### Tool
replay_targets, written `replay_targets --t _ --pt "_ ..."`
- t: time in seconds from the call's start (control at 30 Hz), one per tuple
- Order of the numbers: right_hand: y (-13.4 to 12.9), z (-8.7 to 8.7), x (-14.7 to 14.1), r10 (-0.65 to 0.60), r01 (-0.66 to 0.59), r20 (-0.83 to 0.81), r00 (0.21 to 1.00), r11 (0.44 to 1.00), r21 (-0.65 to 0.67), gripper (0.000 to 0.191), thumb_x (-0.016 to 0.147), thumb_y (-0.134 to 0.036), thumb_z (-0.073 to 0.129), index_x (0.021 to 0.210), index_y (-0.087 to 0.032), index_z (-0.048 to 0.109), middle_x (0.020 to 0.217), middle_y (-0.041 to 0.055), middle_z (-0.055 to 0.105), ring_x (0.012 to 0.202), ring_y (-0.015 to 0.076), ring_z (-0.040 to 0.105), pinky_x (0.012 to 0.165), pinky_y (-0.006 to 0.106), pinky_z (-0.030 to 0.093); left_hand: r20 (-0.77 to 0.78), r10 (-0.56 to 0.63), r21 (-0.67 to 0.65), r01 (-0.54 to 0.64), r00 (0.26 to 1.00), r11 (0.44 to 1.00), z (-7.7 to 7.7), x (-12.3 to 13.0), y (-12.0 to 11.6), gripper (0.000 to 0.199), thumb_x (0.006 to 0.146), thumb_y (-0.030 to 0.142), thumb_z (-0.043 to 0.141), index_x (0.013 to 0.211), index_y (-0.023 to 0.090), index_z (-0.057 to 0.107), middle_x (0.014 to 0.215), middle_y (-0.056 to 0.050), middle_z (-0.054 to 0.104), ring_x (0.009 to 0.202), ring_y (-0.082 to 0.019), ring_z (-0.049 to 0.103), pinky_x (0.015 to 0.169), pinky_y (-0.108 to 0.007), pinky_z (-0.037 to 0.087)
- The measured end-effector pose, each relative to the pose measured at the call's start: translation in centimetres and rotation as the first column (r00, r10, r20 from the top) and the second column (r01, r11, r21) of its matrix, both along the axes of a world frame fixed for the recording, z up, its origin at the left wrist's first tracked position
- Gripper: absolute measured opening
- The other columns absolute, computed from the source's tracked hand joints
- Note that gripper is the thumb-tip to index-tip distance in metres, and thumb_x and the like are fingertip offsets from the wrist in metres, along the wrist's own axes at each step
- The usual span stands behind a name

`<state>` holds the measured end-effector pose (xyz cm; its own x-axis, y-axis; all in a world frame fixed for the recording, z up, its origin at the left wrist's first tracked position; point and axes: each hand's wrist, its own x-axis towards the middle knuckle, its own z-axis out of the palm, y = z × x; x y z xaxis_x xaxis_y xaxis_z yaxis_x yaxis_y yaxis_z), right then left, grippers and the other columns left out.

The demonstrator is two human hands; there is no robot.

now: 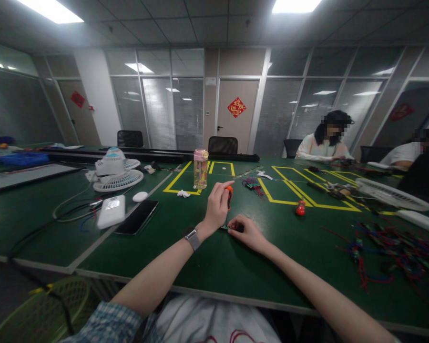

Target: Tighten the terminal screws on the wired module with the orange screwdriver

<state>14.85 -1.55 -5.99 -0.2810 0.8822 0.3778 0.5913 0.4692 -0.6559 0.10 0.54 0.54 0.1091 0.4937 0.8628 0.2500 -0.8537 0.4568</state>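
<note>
My left hand (218, 206), with a watch on its wrist, is closed around the orange handle of a screwdriver (229, 196). The tool stands upright, and its thin shaft runs down toward a small green circuit board (225, 227). Low over the green table (200, 267), my right hand (248, 232) pinches the right end of that board between thumb and fingertips. Just where the tip meets the board is too small to make out.
A pink-lidded bottle (200, 170) stands beyond my hands. To the left lie a phone (137, 216), a white power bank (111, 211) and a white fan (117, 178). Rightward are a red object (300, 208) and tangled wired boards (389, 247). A person (325, 143) sits across the table.
</note>
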Motion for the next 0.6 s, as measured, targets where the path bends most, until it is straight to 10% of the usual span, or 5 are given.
replay_targets --t 0.6 --pt "-0.10 0.17 -0.05 -0.006 0.006 0.019 1.000 1.000 0.010 0.012 0.071 -0.011 0.062 0.081 -0.016 0.066 0.073 0.0014 0.061 0.068 0.0140 0.057 0.065 0.025 0.045 -0.003 0.052 0.068 -0.051 0.999 0.996 0.05 0.12 -0.19 0.020 0.087 0.025 0.056 0.106 0.020 0.061 0.087 -0.002 0.051 0.081 -0.014 0.052 0.077 -0.027 0.044"
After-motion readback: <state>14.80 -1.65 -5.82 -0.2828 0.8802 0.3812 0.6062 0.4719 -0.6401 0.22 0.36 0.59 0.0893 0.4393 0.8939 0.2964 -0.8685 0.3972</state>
